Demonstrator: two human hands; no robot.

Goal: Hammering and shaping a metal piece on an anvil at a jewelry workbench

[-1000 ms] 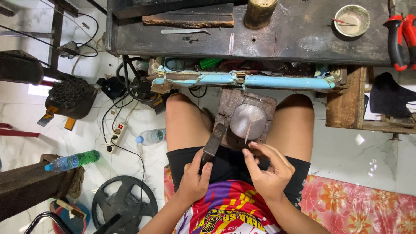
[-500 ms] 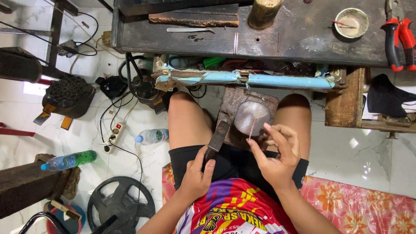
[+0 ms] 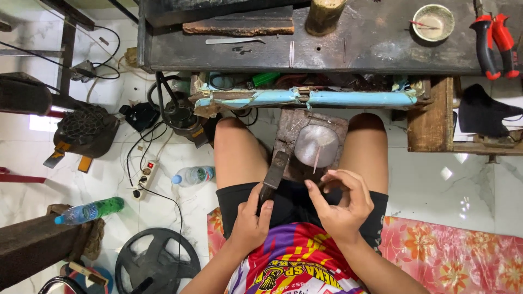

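Lying on the floor at the far left are a green bottle [image 3: 90, 211] and, nearer the seated person, a clear bottle [image 3: 193, 176] beside a power strip [image 3: 146, 175], with a black wheel [image 3: 157, 264] below them. Next comes the left hand [image 3: 251, 218], its fingers wrapped tight round the handle of a hammer [image 3: 273, 174] whose head rests against the wooden block [image 3: 291, 125] between the knees. On that block sits a round steel anvil [image 3: 316, 145], and a thin wire [image 3: 316, 159] lies across its face. The right hand [image 3: 342, 206] hovers just below the anvil, fingers curled narrow, thumb and forefinger pinching the wire's near end. Red pliers [image 3: 493, 41] lie on the bench [image 3: 370, 51] at far right
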